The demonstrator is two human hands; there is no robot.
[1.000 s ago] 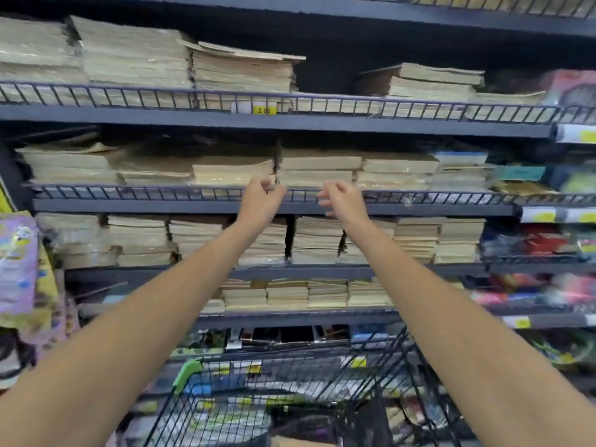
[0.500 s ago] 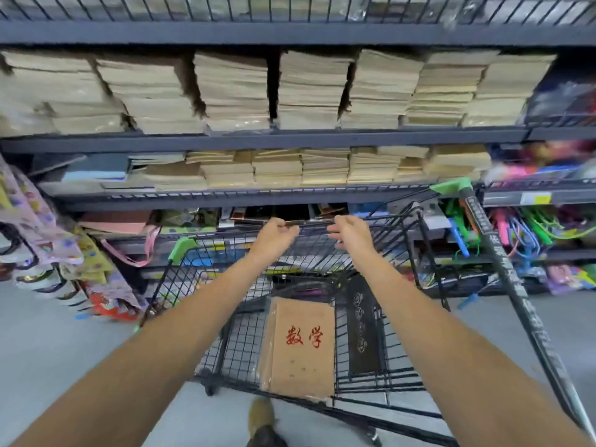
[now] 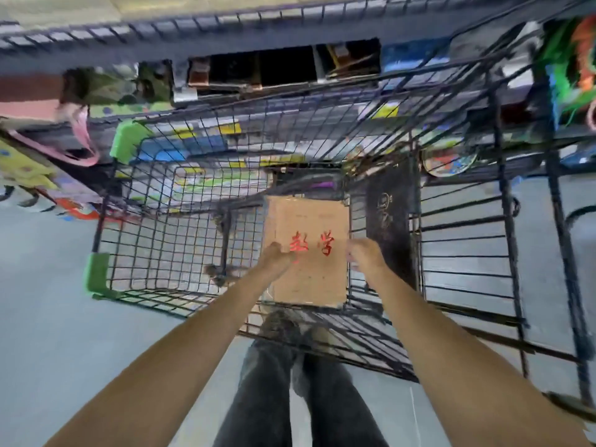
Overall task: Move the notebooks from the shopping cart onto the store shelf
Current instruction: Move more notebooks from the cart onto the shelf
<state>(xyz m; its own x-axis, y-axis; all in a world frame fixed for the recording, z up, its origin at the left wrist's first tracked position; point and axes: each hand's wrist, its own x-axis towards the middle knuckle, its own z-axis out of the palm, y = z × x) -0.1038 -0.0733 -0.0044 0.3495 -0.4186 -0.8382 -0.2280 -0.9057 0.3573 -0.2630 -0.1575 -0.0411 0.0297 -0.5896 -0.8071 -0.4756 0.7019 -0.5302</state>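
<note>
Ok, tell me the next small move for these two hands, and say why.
Probably close both hands on the brown notebook and lift it straight up. The left hand is at its left edge, the right hand at its right edge, though blur hides whether either grips yet. It lies flat in the shopping cart, whose wire walls it must clear.

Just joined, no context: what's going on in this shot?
A person stands over a black wire shopping cart and reaches in with both hands. The left hand is at the left edge of a brown notebook with red characters, the right hand at its right edge. Blur hides whether either hand grips it. The notebook lies flat on the cart floor, not yet lifted; the store shelf stands beyond the cart.
</note>
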